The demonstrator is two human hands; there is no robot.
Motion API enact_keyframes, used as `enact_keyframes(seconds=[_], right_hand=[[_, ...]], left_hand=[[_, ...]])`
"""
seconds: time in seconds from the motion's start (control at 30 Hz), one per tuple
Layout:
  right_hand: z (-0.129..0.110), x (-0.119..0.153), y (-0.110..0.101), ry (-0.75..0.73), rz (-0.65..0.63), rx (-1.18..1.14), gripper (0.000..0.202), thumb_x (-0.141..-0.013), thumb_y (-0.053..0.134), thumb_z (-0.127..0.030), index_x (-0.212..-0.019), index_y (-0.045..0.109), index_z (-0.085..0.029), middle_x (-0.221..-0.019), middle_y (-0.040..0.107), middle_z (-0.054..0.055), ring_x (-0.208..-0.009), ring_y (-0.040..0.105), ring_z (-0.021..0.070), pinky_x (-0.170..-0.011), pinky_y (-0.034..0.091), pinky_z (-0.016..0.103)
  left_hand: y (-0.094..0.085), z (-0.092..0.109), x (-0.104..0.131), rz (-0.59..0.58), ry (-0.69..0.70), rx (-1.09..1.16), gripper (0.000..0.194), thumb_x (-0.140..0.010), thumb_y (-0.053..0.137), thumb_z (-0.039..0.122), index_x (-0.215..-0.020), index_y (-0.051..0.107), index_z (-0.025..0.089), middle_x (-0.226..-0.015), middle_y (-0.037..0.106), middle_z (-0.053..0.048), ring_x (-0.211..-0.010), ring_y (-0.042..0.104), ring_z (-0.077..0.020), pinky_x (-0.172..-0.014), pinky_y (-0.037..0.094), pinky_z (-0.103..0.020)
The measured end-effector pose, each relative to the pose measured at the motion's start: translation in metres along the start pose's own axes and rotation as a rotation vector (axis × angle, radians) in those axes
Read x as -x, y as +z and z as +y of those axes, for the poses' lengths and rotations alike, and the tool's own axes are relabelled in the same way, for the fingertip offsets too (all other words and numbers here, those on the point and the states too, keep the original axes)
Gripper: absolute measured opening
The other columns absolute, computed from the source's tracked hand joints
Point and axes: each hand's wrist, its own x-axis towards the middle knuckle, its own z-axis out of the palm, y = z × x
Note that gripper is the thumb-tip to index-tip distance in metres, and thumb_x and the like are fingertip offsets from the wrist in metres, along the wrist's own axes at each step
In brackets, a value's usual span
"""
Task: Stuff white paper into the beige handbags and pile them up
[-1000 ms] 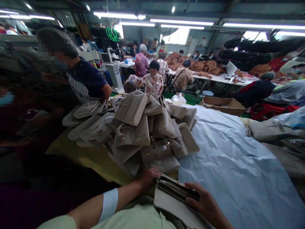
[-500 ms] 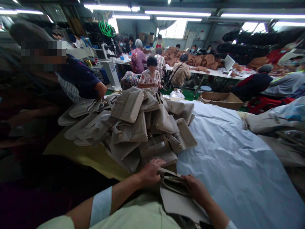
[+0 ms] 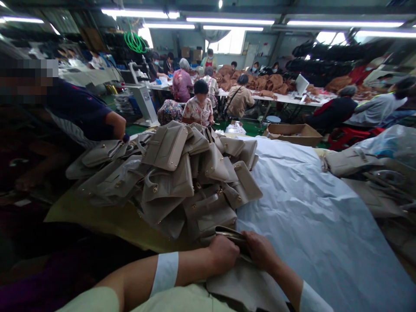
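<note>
A beige bag (image 3: 243, 284) lies against my body at the bottom middle, its zipped opening facing up. My left hand (image 3: 224, 255) is closed at that opening; whatever its fingers pinch is hidden. On the right side of the opening, my right hand (image 3: 260, 250) grips the bag's edge, thumb and fingers pressed together. Just beyond my hands rises a heap of beige bags (image 3: 169, 147) with handles and small gold-coloured fittings.
The heap rests on a table covered with white sheeting (image 3: 292, 199) and yellowish sheeting (image 3: 130, 229). More beige bags (image 3: 351, 162) lie at the right. A person's arm (image 3: 115, 123) reaches in at left. A cardboard box (image 3: 292, 133) stands beyond the table.
My left hand has moved from the bag's left edge onto its opening and closed. The bag's opening has narrowed. The view has shifted slightly, and the person at left sits farther toward the frame's edge.
</note>
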Motion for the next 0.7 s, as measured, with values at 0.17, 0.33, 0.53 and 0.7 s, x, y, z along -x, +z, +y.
enact_keyframes(seconds=[0.17, 0.33, 0.53, 0.7], right_hand=[[-0.009, 0.005, -0.011, 0.02, -0.063, 0.108, 0.029, -0.095, 0.052, -0.017, -0.107, 0.078, -0.019, -0.111, 0.083, 0.014, -0.107, 0.078, 0.03, -0.09, 0.055, 0.034], [-0.01, -0.009, -0.001, 0.125, 0.006, 0.184, 0.042, -0.093, 0.047, -0.004, -0.115, 0.079, -0.02, -0.118, 0.083, 0.015, -0.111, 0.079, 0.028, -0.09, 0.055, 0.032], [0.003, -0.04, 0.044, 0.002, -0.061, 0.022, 0.022, -0.091, 0.07, -0.023, -0.108, 0.084, -0.021, -0.112, 0.085, 0.01, -0.103, 0.08, 0.0315, -0.087, 0.058, 0.035], [0.133, -0.039, -0.034, 0.145, 0.235, -0.411, 0.037, -0.078, 0.083, -0.036, -0.113, 0.084, -0.026, -0.109, 0.085, 0.003, -0.096, 0.077, 0.0224, -0.087, 0.059, 0.031]], left_hand=[[0.004, 0.004, 0.012, -0.12, 0.025, 0.057, 0.029, -0.101, 0.063, 0.023, -0.102, 0.086, 0.007, -0.103, 0.084, -0.023, -0.092, 0.082, -0.0392, -0.079, 0.063, -0.044], [0.019, 0.0, 0.014, -0.146, -0.129, 0.176, 0.034, -0.101, 0.061, 0.031, -0.105, 0.088, 0.011, -0.102, 0.084, -0.022, -0.097, 0.082, -0.0392, -0.083, 0.061, -0.042], [0.031, -0.024, 0.01, -0.164, -0.315, 0.294, 0.034, -0.1, 0.054, 0.033, -0.103, 0.086, 0.023, -0.115, 0.084, -0.012, -0.113, 0.078, -0.0346, -0.094, 0.055, -0.039], [0.029, -0.036, 0.009, -0.164, -0.321, 0.373, 0.026, -0.104, 0.057, 0.035, -0.098, 0.079, 0.023, -0.117, 0.08, -0.008, -0.112, 0.075, -0.0277, -0.099, 0.055, -0.037]])
